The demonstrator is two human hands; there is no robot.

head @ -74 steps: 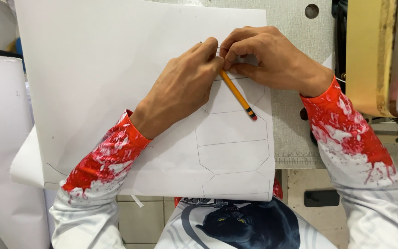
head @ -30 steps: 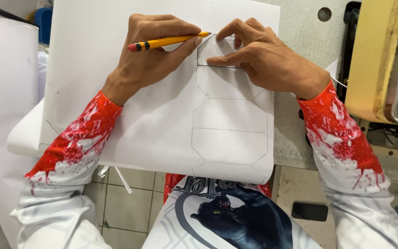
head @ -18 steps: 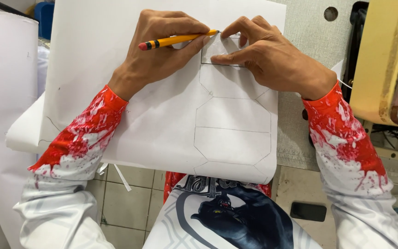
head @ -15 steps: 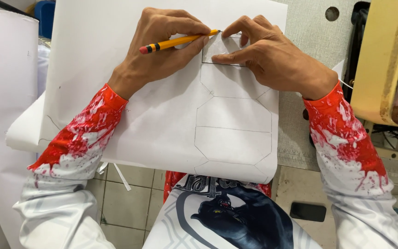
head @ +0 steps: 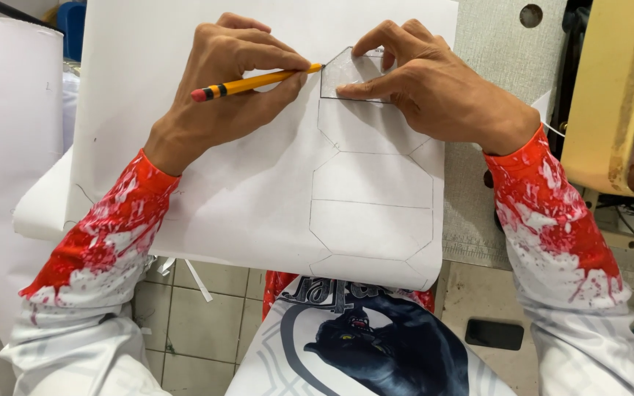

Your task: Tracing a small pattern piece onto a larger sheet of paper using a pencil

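- The left hand has its fingers curled around a yellow pencil, gripping it near the sharpened end; the pencil lies almost level, its dark and pink eraser end pointing left and its tip touching the upper left corner of a small clear template
- The right hand presses that template flat onto a large white sheet of paper; thumb and forefinger are spread along its lower and upper edges, the other fingers bent beside them, pinning rather than grasping
- The template is five-sided, pointed at the top, and sits near the top of the sheet, between the two hands
- Below it on the paper runs a column of pencil-drawn outlines with cut corners, one under another, down to the sheet's near edge
- The sheet lies on a grey work table and hangs over its front edge above a tiled floor
- Both forearms wear red and white splattered sleeves; a yellowish machine stands at the right, well apart from the paper
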